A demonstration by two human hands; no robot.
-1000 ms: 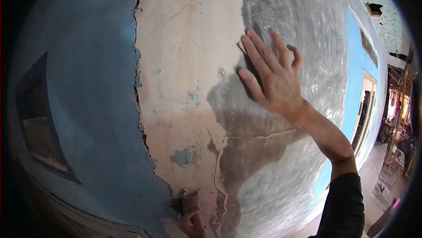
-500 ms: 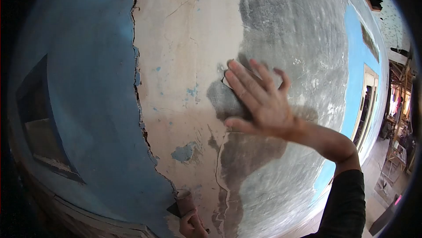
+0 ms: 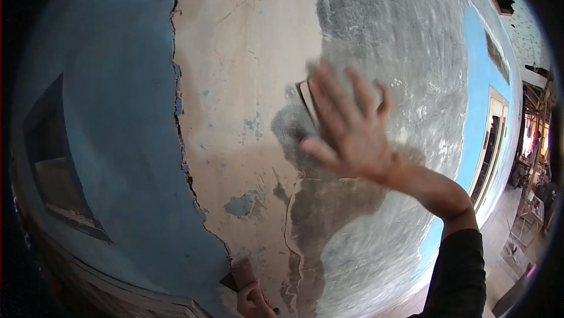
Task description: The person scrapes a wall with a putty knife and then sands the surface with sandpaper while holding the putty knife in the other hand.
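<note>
Right hand (image 3: pixel 352 136) over sanding pad (image 3: pixel 305 97) on wall (image 3: pixel 247 53); left hand (image 3: pixel 252 300) with tool (image 3: pixel 242 274) below, window (image 3: pixel 53 159) far left

Lit by soft, even daylight from the open right side, brightest around the doorway (image 3: pixel 490 141) and spread flat across the grey plaster of the wall (image 3: pixel 399 36). Dimmer toward the left, with the recessed window (image 3: pixel 53 159) in shade. Heavy motion blur on the right hand (image 3: pixel 346 130), fingertips ghosted. Strong fisheye bulge, straight edges bowed, corners black with vignette. Sharp in the middle, soft at the rim. Dim and cropped at the bottom edge, the left hand (image 3: pixel 252 303) and the brown block (image 3: pixel 244 274) in it.
</note>
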